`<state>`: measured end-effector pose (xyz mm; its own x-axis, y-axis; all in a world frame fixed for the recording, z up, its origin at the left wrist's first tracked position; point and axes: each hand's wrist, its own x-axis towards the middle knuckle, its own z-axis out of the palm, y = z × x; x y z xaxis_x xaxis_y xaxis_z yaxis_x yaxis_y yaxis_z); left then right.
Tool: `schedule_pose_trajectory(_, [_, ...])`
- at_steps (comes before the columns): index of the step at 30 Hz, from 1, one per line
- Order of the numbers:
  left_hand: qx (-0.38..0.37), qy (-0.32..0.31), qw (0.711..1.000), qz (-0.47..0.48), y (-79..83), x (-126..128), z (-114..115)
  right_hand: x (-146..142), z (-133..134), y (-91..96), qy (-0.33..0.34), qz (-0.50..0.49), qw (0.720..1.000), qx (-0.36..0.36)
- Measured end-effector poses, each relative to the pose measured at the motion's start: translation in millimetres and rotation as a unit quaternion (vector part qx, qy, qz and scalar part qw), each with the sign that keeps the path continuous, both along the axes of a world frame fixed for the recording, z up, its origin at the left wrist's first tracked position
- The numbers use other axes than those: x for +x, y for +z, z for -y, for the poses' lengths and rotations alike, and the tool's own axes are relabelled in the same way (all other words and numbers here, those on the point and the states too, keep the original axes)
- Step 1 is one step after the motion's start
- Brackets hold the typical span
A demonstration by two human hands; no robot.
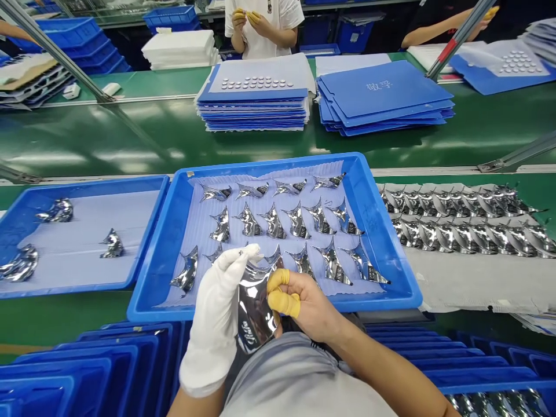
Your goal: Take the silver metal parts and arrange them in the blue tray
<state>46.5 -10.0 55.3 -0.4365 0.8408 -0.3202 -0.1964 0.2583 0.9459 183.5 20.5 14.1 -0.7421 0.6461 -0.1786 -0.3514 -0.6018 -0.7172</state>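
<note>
My left hand (216, 310), in a white fabric glove, and my right hand (302, 301), with yellow finger cots on its thumb and finger, together hold a shiny silver foil pouch (256, 307) up in front of my body. The pouch's printed lower part faces me. Just beyond my hands lies a blue plastic tray (382, 243) lined with pale lavender sheet. Several twisted silver foil pieces (297, 223) stand on the sheet in rows, and my gloved fingertips overlap the tray's nearest row.
A second blue tray (87, 231) holds a few foil pieces to the left. Rows of foil pieces (464, 229) lie on a grey sheet to the right. Stacked blue trays sit below, and blue folders (382, 95) lie on the green conveyor beyond, near a co-worker's hands (245, 20).
</note>
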Motion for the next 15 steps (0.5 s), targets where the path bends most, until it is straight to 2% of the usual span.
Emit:
schedule_pose_trajectory(8, [0.001,0.019,0.999,0.040,-3.3,1.8,-6.2,-8.4,1.0,2.9,-0.021,-0.046,0.989,-0.139])
schedule_pose_trajectory(12, [0.030,0.000,1.000,0.004,-9.8,-2.8,-8.6,-11.3,2.5,-2.5,-0.016,-0.052,0.981,-0.187])
schedule_pose_trajectory(15, [0.014,-0.006,0.999,-0.034,-8.0,-1.8,-9.2,-13.4,4.6,-4.8,-0.019,-0.046,0.976,-0.212])
